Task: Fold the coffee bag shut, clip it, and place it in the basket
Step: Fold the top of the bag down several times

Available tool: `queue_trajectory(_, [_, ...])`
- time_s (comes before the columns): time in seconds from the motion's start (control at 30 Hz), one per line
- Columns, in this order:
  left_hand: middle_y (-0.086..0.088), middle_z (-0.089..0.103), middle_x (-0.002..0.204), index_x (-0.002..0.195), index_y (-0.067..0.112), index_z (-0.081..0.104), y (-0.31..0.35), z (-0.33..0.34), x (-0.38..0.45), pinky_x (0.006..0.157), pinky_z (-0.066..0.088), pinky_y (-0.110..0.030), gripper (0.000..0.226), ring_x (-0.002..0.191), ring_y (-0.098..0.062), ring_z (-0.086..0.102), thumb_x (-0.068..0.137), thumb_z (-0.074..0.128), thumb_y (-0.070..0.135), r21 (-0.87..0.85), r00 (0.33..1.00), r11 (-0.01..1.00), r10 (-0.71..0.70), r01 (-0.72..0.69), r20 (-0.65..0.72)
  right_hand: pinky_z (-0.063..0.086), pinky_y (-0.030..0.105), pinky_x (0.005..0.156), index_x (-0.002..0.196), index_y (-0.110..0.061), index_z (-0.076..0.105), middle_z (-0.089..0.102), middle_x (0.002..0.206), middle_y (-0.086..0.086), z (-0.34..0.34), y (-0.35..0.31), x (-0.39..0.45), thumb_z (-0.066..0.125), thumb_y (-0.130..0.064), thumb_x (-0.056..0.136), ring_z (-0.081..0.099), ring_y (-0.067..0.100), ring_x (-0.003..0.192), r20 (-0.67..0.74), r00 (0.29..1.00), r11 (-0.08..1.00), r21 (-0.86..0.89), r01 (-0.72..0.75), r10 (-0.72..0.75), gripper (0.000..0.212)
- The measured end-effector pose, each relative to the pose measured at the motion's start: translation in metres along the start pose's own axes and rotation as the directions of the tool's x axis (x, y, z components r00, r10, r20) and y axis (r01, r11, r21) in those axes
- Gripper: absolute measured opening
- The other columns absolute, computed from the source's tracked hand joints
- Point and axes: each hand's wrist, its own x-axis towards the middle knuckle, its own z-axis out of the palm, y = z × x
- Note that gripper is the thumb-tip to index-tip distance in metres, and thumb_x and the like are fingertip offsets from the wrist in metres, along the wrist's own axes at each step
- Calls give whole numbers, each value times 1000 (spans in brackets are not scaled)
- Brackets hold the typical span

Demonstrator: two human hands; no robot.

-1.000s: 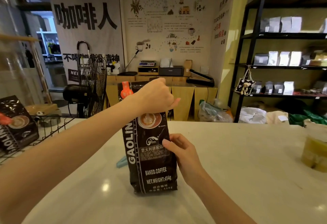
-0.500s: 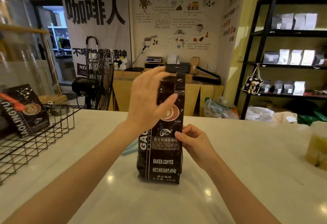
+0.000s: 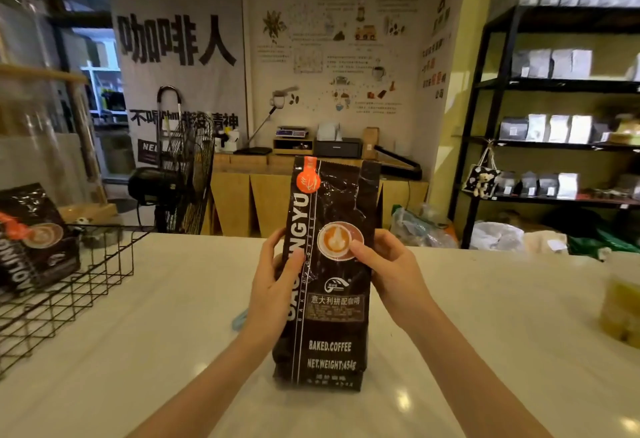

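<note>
My left hand (image 3: 273, 285) and right hand (image 3: 391, 271): each clasps one side of the coffee bag (image 3: 329, 281), thumbs on its front. Bag: upright on the white table (image 3: 485, 333) between my hands, top unfolded. Blue clip (image 3: 239, 319): just behind my left wrist. Wire basket (image 3: 69, 292): far left, holding another bag (image 3: 31, 236).

Black fan (image 3: 187, 174), stocked shelves (image 3: 554, 132)
</note>
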Motion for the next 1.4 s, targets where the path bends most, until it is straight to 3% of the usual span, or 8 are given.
queue_trajectory(0.27, [1, 67, 101, 113, 38, 46, -7, -6, 2, 62, 58, -24, 32, 85, -10, 69, 85, 51, 24, -13, 1000, 1000, -1, 1, -13, 54, 20, 59, 69, -18, 63, 74, 71, -1, -5, -3, 7, 68, -12, 70, 69, 14, 72, 16, 998, 994, -90, 61, -60, 8])
queue_trajectory(0.37, [-2, 70, 100, 114, 21, 54, 2, -12, 9, 66, 57, -26, 43, 85, -13, 70, 73, 60, 32, 36, 999, 999, -12, 10, 36, 56, 22, 65, 96, -11, 57, 76, 83, 2, -5, -10, 7, 69, -17, 65, 70, 19, 82, 62, 996, 993, -97, 66, -60, 34])
queue_trajectory(0.5, [-4, 71, 95, 97, 25, 59, 27, -5, 21, 72, 56, -34, 47, 85, -20, 69, 55, 65, 48, 48, 998, 999, 9, -12, 62, 56, 25, 74, 110, -24, 53, 76, 90, -2, 5, -27, 11, 75, -21, 58, 71, 16, 89, 140, 990, 983, -179, 51, -26, 57])
queue_trajectory(0.7, [-9, 74, 81, 82, 17, 68, 38, 9, 23, 71, 57, -42, 19, 76, -25, 70, 78, 63, 35, 61, 990, 995, 91, -84, -109, 55, 24, 67, 80, -20, 69, 76, 78, -2, 17, -34, 13, 79, -24, 46, 72, 16, 78, 92, 994, 969, -236, 73, -53, 36])
queue_trajectory(1.03, [-20, 72, 81, 81, -4, 67, 40, -1, 28, 70, 56, -44, 36, 75, -33, 69, 84, 55, 30, -42, 997, 999, -14, 11, -75, 55, 19, 56, 71, -15, 72, 75, 70, 2, 14, -32, 20, 74, -16, 61, 70, 16, 65, 67, 998, 986, -169, 1, 10, 10])
queue_trajectory(1.2, [-9, 74, 81, 93, 15, 67, 39, 5, 26, 61, 58, -30, 20, 72, -19, 72, 87, 52, 26, 22, 990, 995, 95, -93, -101, 55, 19, 61, 74, -18, 71, 75, 71, 0, 9, -33, 20, 71, -26, 58, 71, 14, 69, 102, 995, 982, -187, 15, 4, 17])
queue_trajectory(1.3, [-5, 75, 81, 125, 37, 43, 40, 3, 27, 60, 59, -27, 39, 73, -16, 72, 90, 49, 22, 27, 987, 988, 154, -153, -55, 54, 23, 72, 91, -25, 66, 76, 83, -6, 6, -38, 18, 65, -34, 62, 71, 13, 81, 145, 989, 987, -153, 53, -30, 30])
queue_trajectory(1.4, [-1, 76, 78, 125, 41, 41, 43, 4, 26, 61, 59, -30, 39, 72, -18, 72, 91, 46, 21, 5, 982, 983, 185, -185, -26, 54, 27, 70, 101, -24, 56, 76, 83, -3, 2, -40, 20, 63, -30, 68, 70, 14, 80, 85, 987, 988, -60, 140, -134, 35])
